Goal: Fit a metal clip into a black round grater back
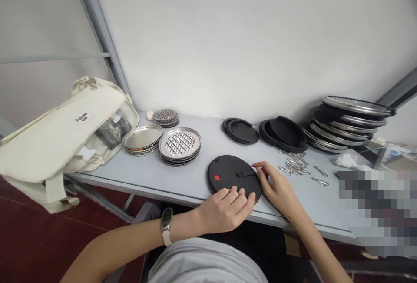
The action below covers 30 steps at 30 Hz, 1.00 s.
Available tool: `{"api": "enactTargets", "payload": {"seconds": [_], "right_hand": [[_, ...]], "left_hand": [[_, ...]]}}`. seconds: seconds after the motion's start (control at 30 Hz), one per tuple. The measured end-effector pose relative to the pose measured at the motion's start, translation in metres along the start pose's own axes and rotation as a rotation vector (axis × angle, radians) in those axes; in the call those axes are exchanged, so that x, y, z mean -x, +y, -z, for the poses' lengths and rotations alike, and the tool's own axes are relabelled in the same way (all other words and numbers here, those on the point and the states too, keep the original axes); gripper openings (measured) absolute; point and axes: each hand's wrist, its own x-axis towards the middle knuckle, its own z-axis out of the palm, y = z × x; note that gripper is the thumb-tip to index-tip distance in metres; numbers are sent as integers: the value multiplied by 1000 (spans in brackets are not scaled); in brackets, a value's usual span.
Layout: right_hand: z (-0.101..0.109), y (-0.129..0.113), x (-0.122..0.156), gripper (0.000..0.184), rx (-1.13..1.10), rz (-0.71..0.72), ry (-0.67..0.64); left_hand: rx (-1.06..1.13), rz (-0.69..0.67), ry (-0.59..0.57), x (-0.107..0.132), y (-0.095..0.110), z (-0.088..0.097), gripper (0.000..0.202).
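Note:
A round black disc (228, 173) with a red dot and a small black tab lies flat near the table's front edge. My left hand (224, 210), with a watch on its wrist, rests on the disc's near rim, fingers curled over it. My right hand (276, 187) is at the disc's right edge, its thumb and forefinger pinched on a small metal clip by the tab. A heap of loose metal clips (295, 165) lies just right of my right hand.
Stacks of perforated metal grater discs (180, 144) and plain metal plates (142, 138) stand at the left. Black lids (241, 131) and a tall stack of rimmed discs (345, 124) line the back wall. A cream bag (65, 135) overhangs the table's left end.

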Motion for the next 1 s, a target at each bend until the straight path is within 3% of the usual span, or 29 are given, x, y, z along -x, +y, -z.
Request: {"api": "enactTargets", "payload": {"seconds": [0.27, 0.47, 0.73, 1.0], "right_hand": [[2, -6, 0, 25, -29, -21, -61], [3, -8, 1, 23, -57, -38, -71], [1, -6, 0, 20, -56, -31, -68], [-1, -4, 1, 19, -36, -23, -21]], "left_hand": [[15, -13, -19, -1, 0, 1, 34], [31, 3, 36, -1, -1, 1, 33], [18, -21, -51, 2, 1, -1, 38], [23, 1, 8, 1, 0, -1, 35]]}}
